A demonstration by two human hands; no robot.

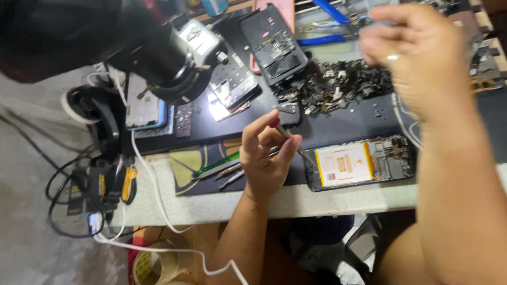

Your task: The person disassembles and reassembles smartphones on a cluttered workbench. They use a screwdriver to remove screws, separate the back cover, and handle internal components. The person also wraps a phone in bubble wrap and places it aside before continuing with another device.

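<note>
My left hand (266, 153) grips a thin metal tool (297, 145) like a pen, its tip touching the left end of an opened phone (364, 164) with a white and yellow battery. The phone lies flat on a dark mat (338, 124) near the front edge of the workbench. My right hand (417, 53) is raised and blurred above the back right of the bench, fingers curled together; whether it holds anything is unclear. A ring shows on one finger.
A black microscope head (158, 47) hangs over the left of the bench. Under and behind it lie several dismantled phone frames (272, 45). A heap of small metal parts (338, 84), blue-handled pliers (327, 21), tweezers (222, 168), white cables and a tape roll (153, 266) surround the work.
</note>
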